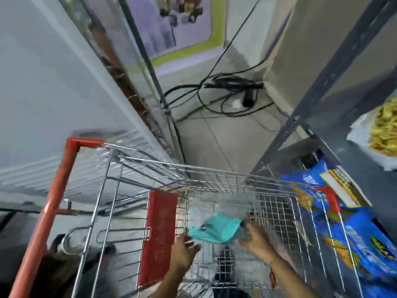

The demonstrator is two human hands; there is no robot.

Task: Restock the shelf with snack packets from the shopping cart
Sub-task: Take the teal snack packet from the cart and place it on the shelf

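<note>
The grey metal shelf [318, 108] rises on my right with blue snack packets [335, 214] and a yellow-printed one [384, 130] on it, just beside the wire shopping cart [214, 179] with its red handle [49, 211] in front of me. Down inside the cart basket, near me, I hold a teal snack packet [214, 230] between both hands. My left hand [184, 250] pinches its left edge and my right hand [255, 237] grips its right end, though blur hides the fingers' exact hold.

I see teal packet [217, 230], silver wire cart [214, 179] with red handle [55, 203] and red flap [160, 233]; blue-yellow printed packets [343, 229], grey shelf [335, 87], black cables [232, 91].
</note>
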